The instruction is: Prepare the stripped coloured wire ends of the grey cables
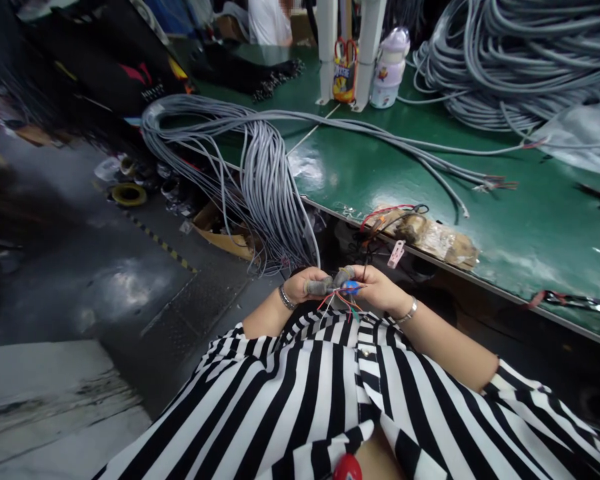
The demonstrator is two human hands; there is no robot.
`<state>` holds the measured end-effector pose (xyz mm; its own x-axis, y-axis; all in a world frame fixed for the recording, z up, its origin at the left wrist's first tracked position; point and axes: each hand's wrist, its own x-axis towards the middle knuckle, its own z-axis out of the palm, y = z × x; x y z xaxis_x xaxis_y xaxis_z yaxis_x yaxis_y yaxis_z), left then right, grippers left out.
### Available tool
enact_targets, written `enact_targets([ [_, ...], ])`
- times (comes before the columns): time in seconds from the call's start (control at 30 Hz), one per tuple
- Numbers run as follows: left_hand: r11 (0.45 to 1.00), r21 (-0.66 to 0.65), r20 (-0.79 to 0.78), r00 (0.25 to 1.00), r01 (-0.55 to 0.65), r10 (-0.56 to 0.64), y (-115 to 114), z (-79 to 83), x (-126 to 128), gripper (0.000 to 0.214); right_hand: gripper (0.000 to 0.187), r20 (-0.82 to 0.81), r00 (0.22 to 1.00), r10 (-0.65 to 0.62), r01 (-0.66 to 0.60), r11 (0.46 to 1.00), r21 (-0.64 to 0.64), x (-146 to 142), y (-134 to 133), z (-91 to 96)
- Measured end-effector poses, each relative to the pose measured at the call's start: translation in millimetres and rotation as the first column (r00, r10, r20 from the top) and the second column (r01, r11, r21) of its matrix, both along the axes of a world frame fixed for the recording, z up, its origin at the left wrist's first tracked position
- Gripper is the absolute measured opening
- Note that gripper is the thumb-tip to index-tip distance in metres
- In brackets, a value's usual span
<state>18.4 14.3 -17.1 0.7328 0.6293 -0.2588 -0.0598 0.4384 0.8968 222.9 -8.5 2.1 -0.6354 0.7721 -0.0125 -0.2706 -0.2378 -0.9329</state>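
My left hand (307,285) and my right hand (377,288) meet close in front of my striped shirt, below the edge of the green bench (530,227). Both are closed, with taped fingertips, around the end of a grey cable (300,250) whose thin coloured wires (345,303) fan out between them. A small blue piece (351,287) sits at my right fingertips. The cable belongs to a grey bundle (265,180) that hangs over the bench edge.
A large coil of grey cable (510,60) fills the bench's far right. White posts, a cup with scissors (345,70) and a bottle (390,67) stand at the back. A taped block with red wires (430,237) lies at the bench edge. A cardboard box (220,233) sits on the floor.
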Motion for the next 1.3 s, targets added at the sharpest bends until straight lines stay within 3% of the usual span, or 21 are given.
enact_targets([
  [0.13, 0.957, 0.206, -0.125, 0.975, 0.206, -0.183, 7.3, 18.8, -0.1, 0.058, 0.045, 0.091, 0.996, 0.011, -0.006, 0.999, -0.047, 1.3, -4.6, -3.7],
  [0.27, 0.803, 0.402, -0.278, 0.894, 0.44, -0.35, 13.7, 36.0, -2.1, 0.049, 0.052, 0.304, 0.945, -0.12, 0.108, 0.993, 0.053, 1.3, -5.2, -11.4],
  [0.4, 0.681, 0.506, -0.385, 0.845, 0.529, -0.37, 17.9, 42.4, -4.6, 0.04, 0.058, 0.423, 0.835, -0.351, 0.338, 0.935, 0.108, 7.8, -2.5, -28.7],
  [0.53, 0.621, 0.591, -0.41, 0.855, 0.515, -0.319, 21.2, 49.1, -6.5, 0.033, 0.061, 0.478, 0.768, -0.427, 0.427, 0.897, 0.117, 29.8, -8.1, -46.0],
  [0.67, 0.634, 0.657, -0.36, 0.909, 0.408, -0.211, 24.8, 54.7, -5.3, 0.028, 0.062, 0.462, 0.804, -0.375, 0.382, 0.92, 0.082, 54.7, -21.5, -57.1],
  [0.8, 0.687, 0.673, -0.281, 0.954, 0.275, -0.107, 27.7, 56.2, 5.1, 0.028, 0.063, 0.286, 0.844, -0.453, 0.499, 0.859, -0.113, 67.4, -21.7, -55.7],
  [0.87, 0.71, 0.672, -0.248, 0.967, 0.209, -0.05, 29.8, 58.0, 14.7, 0.029, 0.065, 0.186, 0.873, -0.45, 0.484, 0.847, -0.219, 70.7, -14.3, -48.7],
  [0.93, 0.7, 0.699, -0.211, 0.977, 0.146, 0.007, 33.3, 61.1, 26.4, 0.029, 0.064, 0.102, 0.899, -0.427, 0.437, 0.848, -0.3, 73.5, -5.8, -39.4],
  [1.0, 0.638, 0.762, -0.182, 0.982, 0.109, 0.049, 38.6, 64.4, 38.3, 0.028, 0.06, 0.028, 0.915, -0.403, 0.387, 0.853, -0.35, 75.8, 0.4, -30.7],
  [1.1, 0.498, 0.854, -0.205, 0.977, 0.151, 0.057, 47.4, 66.0, 52.2, 0.026, 0.054, -0.005, 0.94, -0.342, 0.315, 0.872, -0.375, 77.6, 1.4, -23.1],
  [1.2, 0.392, 0.867, -0.338, 0.941, 0.307, 0.009, 52.5, 61.8, 58.3, 0.024, 0.057, 0.058, 0.968, -0.243, 0.247, 0.901, -0.355, 77.0, -5.6, -21.5],
  [1.3, 0.328, 0.817, -0.482, 0.874, 0.474, -0.062, 51.0, 55.8, 58.6, 0.024, 0.055, 0.145, 0.97, -0.197, 0.228, 0.944, -0.237, 74.1, -14.4, -20.5],
])
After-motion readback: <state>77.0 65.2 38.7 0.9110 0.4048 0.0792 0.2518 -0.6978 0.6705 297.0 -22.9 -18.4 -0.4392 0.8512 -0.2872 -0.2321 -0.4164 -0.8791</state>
